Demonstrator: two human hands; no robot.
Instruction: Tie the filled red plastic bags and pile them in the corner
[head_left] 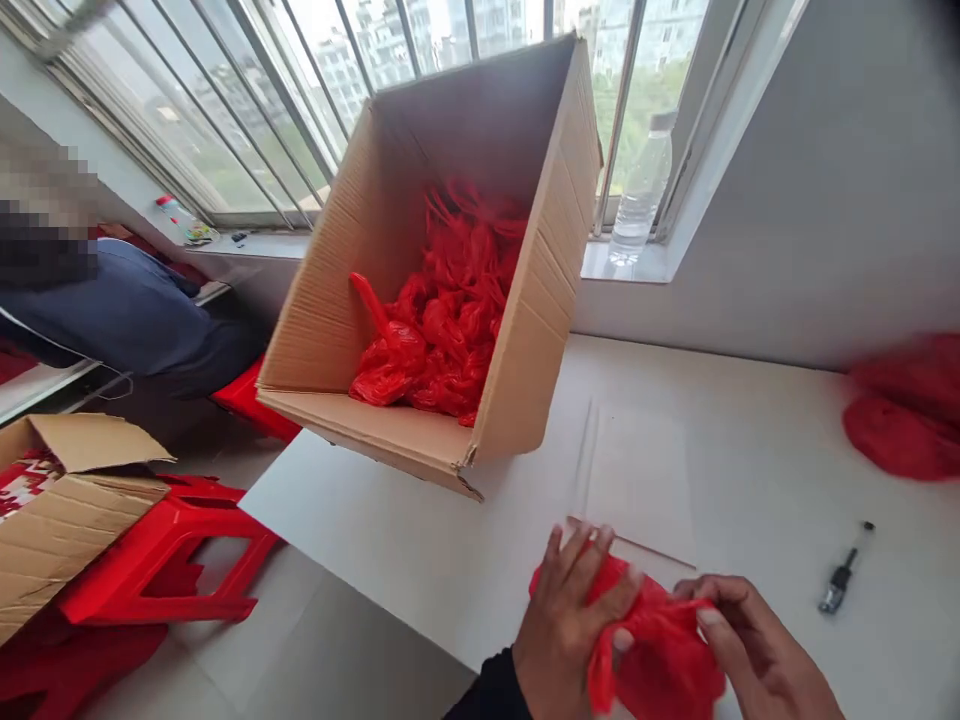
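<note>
A crumpled red plastic bag (pixel 664 655) is between my two hands at the front edge of the white table. My left hand (pixel 566 625) lies over the bag's left side, its fingers stretched across the film and the thumb holding a fold. At the bag's right side, my right hand (pixel 757 640) pinches a gathered edge between thumb and fingers. Whatever the bag contains is hidden. Behind my hands, a large open cardboard box (pixel 525 340) leans tilted toward me on the table, with a heap of red plastic bags (pixel 450 320) inside.
A clear flat sheet (pixel 637 480) lies on the white table (pixel 765 450), with a small dark pen-like tool (pixel 844 575) to the right. Red bundles (pixel 911 410) rest farther right. A water bottle (pixel 645 190) stands on the sill. Left are red stools (pixel 172 550), another box (pixel 75 530) and a seated person.
</note>
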